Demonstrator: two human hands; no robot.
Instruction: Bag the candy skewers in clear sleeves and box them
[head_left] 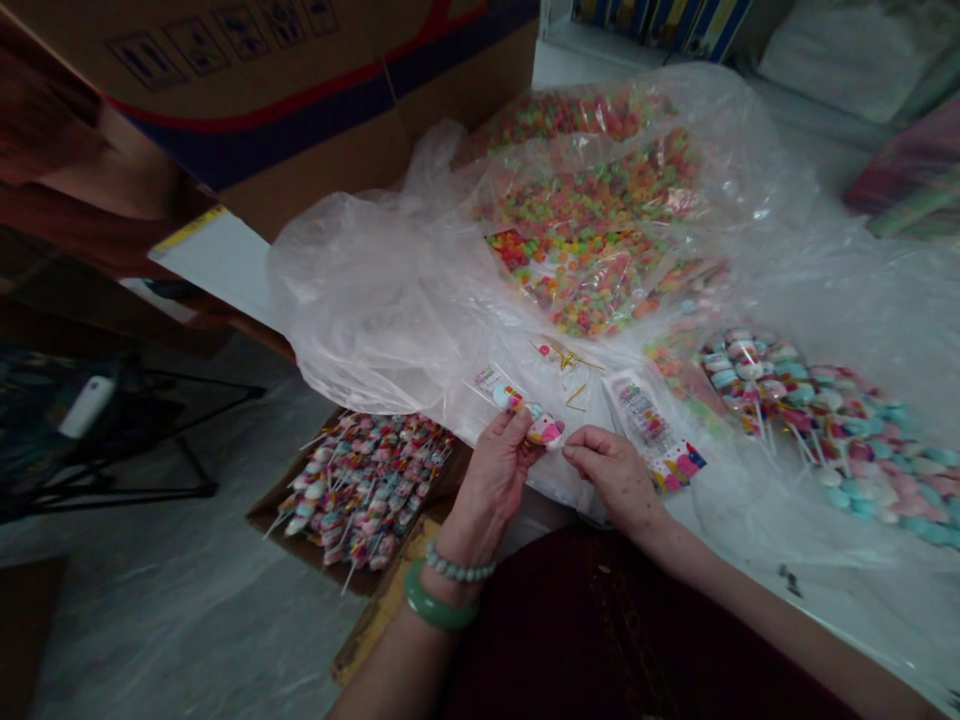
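Observation:
My left hand (501, 462), with a green bangle and a beaded bracelet at its wrist, is closed on a small printed candy packet (544, 431). Pale blue, yellow and pink pieces show along it. Close to the packet's right end, my right hand (611, 468) is closed in a pinch; what lies between its fingertips is too small to make out. Just beyond the hands, gold twist ties (566, 358) are scattered on the plastic sheet. A flat printed wrapper (651, 428) lies beside my right hand.
A big clear bag of colourful ring candies (592, 200) covers the table's back. Marshmallow sticks (780, 385) and loose marshmallows (885, 475) lie right. Below left stands a carton of wrapped candy sticks (360, 490). A large cardboard box (315, 110) and another person's arm (112, 165) are left.

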